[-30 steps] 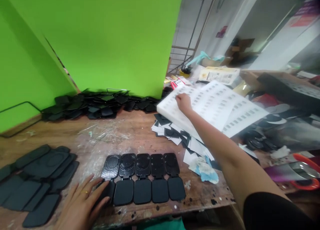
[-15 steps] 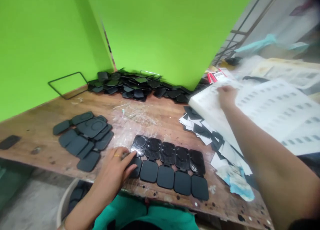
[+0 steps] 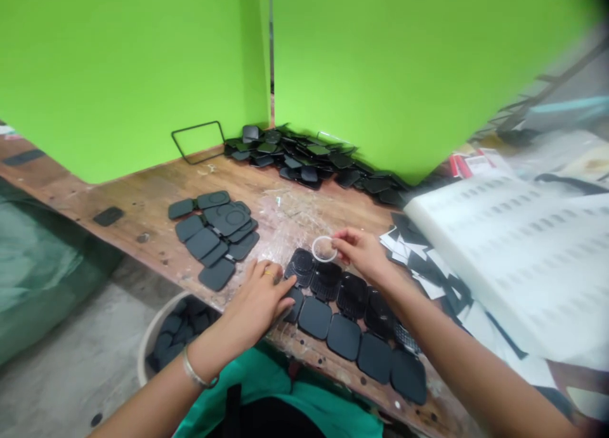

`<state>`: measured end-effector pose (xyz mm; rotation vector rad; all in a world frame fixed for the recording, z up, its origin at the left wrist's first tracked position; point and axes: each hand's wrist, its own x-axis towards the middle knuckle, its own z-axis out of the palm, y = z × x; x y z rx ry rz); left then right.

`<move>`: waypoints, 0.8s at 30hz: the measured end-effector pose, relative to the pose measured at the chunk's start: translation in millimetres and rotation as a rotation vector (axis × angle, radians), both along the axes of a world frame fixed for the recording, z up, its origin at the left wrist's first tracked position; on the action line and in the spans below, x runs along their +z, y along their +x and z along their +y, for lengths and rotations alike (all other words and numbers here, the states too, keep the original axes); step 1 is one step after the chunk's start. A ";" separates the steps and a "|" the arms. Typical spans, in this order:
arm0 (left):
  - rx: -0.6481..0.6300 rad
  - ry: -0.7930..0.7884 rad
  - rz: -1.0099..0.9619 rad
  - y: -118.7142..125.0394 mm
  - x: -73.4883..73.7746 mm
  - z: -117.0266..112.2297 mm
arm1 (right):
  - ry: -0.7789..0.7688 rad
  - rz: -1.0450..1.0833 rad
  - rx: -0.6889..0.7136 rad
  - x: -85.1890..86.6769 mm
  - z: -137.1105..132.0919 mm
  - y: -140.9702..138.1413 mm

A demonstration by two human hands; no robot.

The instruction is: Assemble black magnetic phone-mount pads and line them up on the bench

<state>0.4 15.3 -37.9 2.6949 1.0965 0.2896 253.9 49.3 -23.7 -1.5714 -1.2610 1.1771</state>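
My right hand (image 3: 364,253) pinches a thin white ring (image 3: 314,254) by its right edge, held just above the far side of a row of black hinged two-panel pieces (image 3: 343,336). Their far panels are glossy with round recesses; the near panels are plain matte. My left hand (image 3: 257,298) lies with fingers apart against the leftmost piece (image 3: 301,267), index finger and thumb touching its panels. The right forearm hides part of the row's right end.
A loose group of similar black pieces (image 3: 202,243) lies left of my hands. A large black heap (image 3: 304,159) lines the green wall. Black and white scraps (image 3: 431,273) and a thick stack of white sheets (image 3: 514,267) are at right. Below the edge stands a bucket (image 3: 143,355) of black pieces.
My right hand has come from the white sheets to the row, now with a white ring in its fingers. My left hand stays at the leftmost piece. The view has turned left.
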 end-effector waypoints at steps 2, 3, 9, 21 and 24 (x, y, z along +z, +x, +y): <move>0.008 -0.012 -0.004 0.4 2.2 -1.2 | -0.032 0.018 0.018 -4.9 1.2 -11.3; 0.012 -0.015 -0.005 0.5 2.8 -1.7 | -0.044 0.016 0.028 -6.3 1.5 -15.4; 0.011 -0.023 0.015 0.2 3.5 -3.2 | -0.051 -0.127 0.115 -9.9 2.3 -33.8; 0.007 -0.035 -0.003 0.5 6.1 -3.6 | 0.151 -0.461 0.177 -24.2 3.9 -37.5; 0.004 -0.037 0.005 0.8 6.1 -3.3 | 0.235 -0.546 0.213 -22.9 0.3 -38.5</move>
